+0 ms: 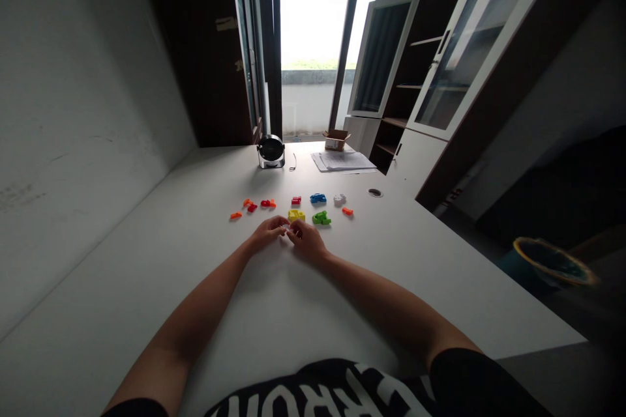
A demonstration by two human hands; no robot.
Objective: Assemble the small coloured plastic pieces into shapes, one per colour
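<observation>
My left hand (268,233) and my right hand (308,239) meet over the white table, fingertips closed together on a small white piece (287,227) that is mostly hidden. Just beyond them lies a yellow toy piece (296,215), with a green toy piece (321,217) to its right. Farther back are a small red piece (296,200), a blue toy piece (317,198) and a white toy piece (339,198). Several orange and red pieces (268,203) lie to the left. One orange piece (347,211) is at the right.
At the table's far end stand a round black device on a stand (270,151), papers (343,161) and an open cardboard box (336,139). A cable hole (375,193) is at the right. Glass-door cabinets (454,58) and a bin (552,264) are beyond the right edge.
</observation>
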